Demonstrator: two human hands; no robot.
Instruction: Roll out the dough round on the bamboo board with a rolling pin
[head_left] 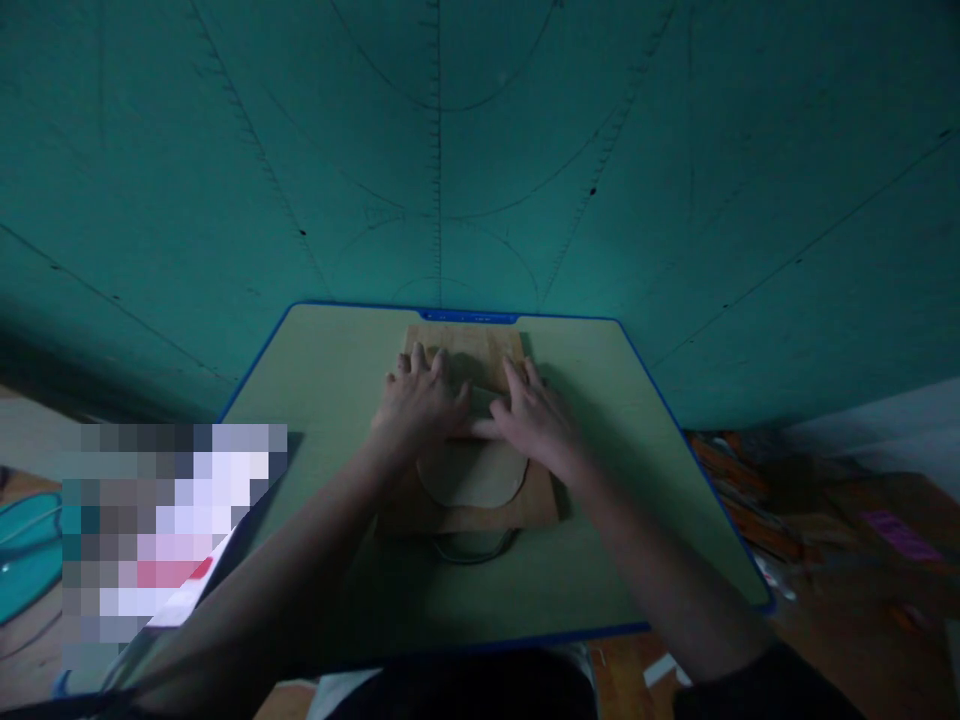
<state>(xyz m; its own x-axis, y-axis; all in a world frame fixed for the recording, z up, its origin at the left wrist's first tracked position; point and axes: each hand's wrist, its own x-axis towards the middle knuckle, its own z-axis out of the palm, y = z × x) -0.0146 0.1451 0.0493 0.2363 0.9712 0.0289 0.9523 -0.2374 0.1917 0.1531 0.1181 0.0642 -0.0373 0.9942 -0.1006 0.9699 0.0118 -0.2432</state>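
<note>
A flat, pale sheet of dough (472,478) with a rounded near edge lies on a wooden cutting board (469,340). Across it runs a short pale roll (484,429); whether it is a rolling pin or rolled dough I cannot tell, as both hands cover its ends. My left hand (420,400) rests palm down over its left end, fingers spread toward the board's far side. Over the right end lies my right hand (532,408), also palm down with fingers stretched out. The thumbs point inward toward each other.
The board lies on a light folding table (337,360) with a blue rim, against a green wall (480,180) marked with dark lines. A curved metal handle (476,552) shows at the board's near edge. Cardboard boxes (862,500) stand at right; a pixelated patch covers the left.
</note>
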